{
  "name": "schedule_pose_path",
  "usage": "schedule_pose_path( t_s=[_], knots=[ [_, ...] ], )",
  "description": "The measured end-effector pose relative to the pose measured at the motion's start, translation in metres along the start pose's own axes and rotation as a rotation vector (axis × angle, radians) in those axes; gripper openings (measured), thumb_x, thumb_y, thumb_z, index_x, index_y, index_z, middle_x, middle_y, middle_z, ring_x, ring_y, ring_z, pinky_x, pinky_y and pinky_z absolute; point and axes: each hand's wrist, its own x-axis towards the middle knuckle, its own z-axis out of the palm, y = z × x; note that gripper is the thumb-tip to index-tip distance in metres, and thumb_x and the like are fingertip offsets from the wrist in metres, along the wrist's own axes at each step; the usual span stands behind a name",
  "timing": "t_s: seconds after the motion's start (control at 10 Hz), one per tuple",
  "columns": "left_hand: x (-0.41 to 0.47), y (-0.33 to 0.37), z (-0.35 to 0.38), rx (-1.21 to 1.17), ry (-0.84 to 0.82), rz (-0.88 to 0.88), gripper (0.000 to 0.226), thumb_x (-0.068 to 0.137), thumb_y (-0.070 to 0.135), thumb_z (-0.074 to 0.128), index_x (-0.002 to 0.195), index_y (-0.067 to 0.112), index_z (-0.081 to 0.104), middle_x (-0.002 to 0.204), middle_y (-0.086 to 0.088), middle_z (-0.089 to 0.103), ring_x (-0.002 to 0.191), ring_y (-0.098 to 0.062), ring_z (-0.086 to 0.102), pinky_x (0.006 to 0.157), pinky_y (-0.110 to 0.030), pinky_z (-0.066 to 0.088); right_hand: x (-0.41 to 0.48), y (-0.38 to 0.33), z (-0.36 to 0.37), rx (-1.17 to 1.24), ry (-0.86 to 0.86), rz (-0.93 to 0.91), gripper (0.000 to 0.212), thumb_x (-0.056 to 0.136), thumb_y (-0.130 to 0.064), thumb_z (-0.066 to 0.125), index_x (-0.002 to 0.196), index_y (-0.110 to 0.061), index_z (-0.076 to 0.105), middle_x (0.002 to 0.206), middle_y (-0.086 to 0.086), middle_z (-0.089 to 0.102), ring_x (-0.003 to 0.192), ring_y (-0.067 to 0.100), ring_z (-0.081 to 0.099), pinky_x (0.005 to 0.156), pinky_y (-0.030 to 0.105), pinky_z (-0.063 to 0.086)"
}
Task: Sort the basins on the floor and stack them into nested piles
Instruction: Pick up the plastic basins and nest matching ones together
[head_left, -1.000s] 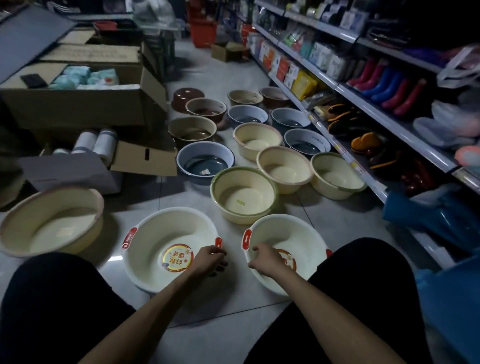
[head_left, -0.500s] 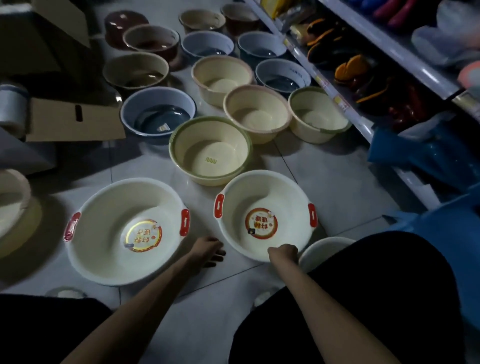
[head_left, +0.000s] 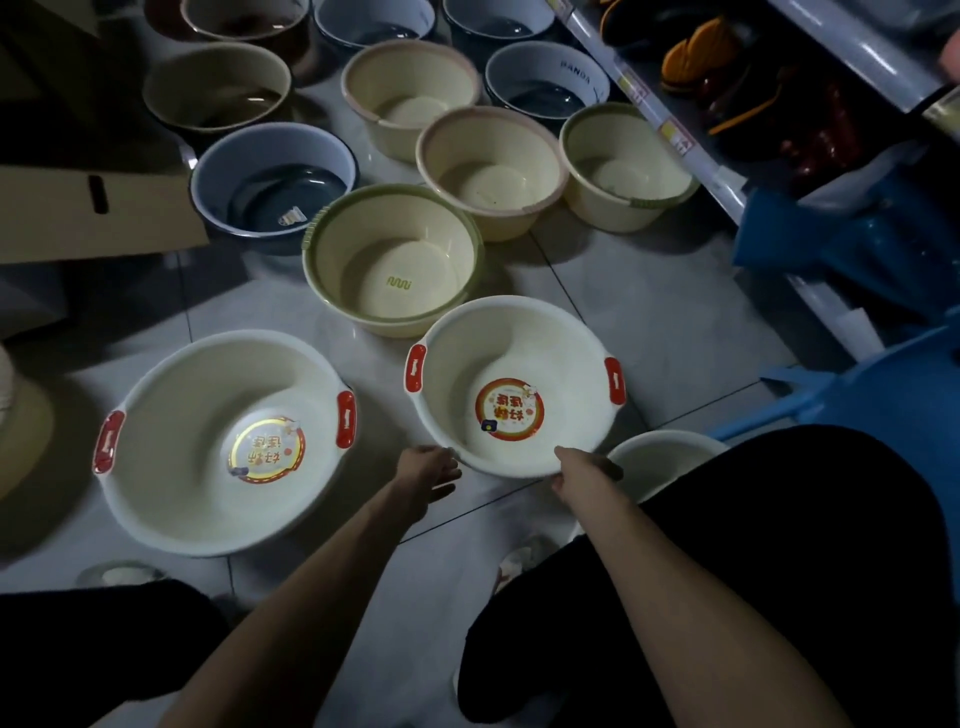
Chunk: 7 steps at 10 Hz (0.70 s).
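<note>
Two white basins with red handles and round stickers sit on the tiled floor. The larger white basin (head_left: 197, 395) is at the left. The smaller white basin (head_left: 519, 338) is in the middle. My right hand (head_left: 582, 470) grips its near rim, fingers tucked under the edge. My left hand (head_left: 426, 473) touches the same rim at its near-left side with loose fingers. Another white basin (head_left: 660, 457) shows partly beside my right knee. Beyond stand a green-rimmed cream basin (head_left: 389, 228), a pink-rimmed one (head_left: 488, 150) and several more.
A store shelf (head_left: 675, 135) with shoes runs along the right. A blue plastic item (head_left: 857, 244) lies at its foot. A cardboard flap (head_left: 93, 208) juts in from the left next to a grey-blue basin (head_left: 260, 156). My dark-clothed knees fill the bottom.
My left hand has left the floor and reached the smaller white basin's near rim. My right hand stays on that rim. The view has dropped closer to the basins.
</note>
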Motion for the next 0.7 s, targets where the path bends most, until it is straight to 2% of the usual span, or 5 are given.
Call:
schedule_pose_path(
  t_s=[0.1,0.2,0.3,0.5,0.7],
  knots=[
    [-0.009,0.010,0.004,-0.034,-0.022,0.041,0.028,0.084,0.007,0.072,0.108,-0.005,0.066,0.106,-0.020,0.068,0.091,-0.028,0.072,0.067,-0.037,0.062,-0.153,-0.049,0.002,0.172,0.072,0.021,0.065,0.080,-0.013,0.076,0.133,-0.007,0.039,0.124,0.016,0.057,0.118,0.036,0.060,0.089,0.048,0.058],
    [-0.024,0.018,0.008,-0.037,-0.035,0.109,0.015,0.090,0.002,0.063,0.104,-0.005,0.062,0.093,-0.021,0.069,0.079,-0.029,0.070,0.063,-0.036,0.061,-0.178,-0.058,-0.002,0.139,-0.017,0.099,0.046,0.091,0.007,0.063,0.134,0.002,0.047,0.123,0.020,0.058,0.116,0.038,0.059,0.049,0.035,0.058],
    [-0.040,0.024,0.005,-0.027,-0.067,0.125,0.003,0.095,-0.002,0.057,0.096,-0.004,0.059,0.087,-0.023,0.062,0.068,-0.028,0.060,0.062,-0.036,0.057,-0.189,-0.057,-0.012,0.113,-0.097,0.103,0.043,0.094,0.008,0.058,0.135,0.002,0.050,0.116,0.023,0.061,0.100,0.036,0.061,0.042,0.035,0.057],
    [-0.076,0.026,-0.014,0.004,-0.107,0.174,0.013,0.097,0.012,0.064,0.108,0.010,0.058,0.103,-0.018,0.072,0.089,-0.026,0.072,0.077,-0.039,0.061,-0.231,-0.063,-0.015,0.163,-0.126,0.005,0.034,0.093,0.011,0.053,0.126,0.002,0.050,0.124,0.022,0.054,0.118,0.038,0.055,0.095,0.045,0.054],
    [-0.122,0.037,-0.041,-0.014,-0.103,0.313,0.018,0.096,0.014,0.066,0.112,0.013,0.059,0.107,-0.011,0.074,0.097,-0.024,0.072,0.083,-0.038,0.058,-0.268,-0.057,-0.013,0.252,-0.234,-0.135,0.023,0.081,0.008,0.059,0.102,-0.002,0.062,0.108,0.017,0.066,0.104,0.031,0.062,0.097,0.047,0.056]
  ],
)
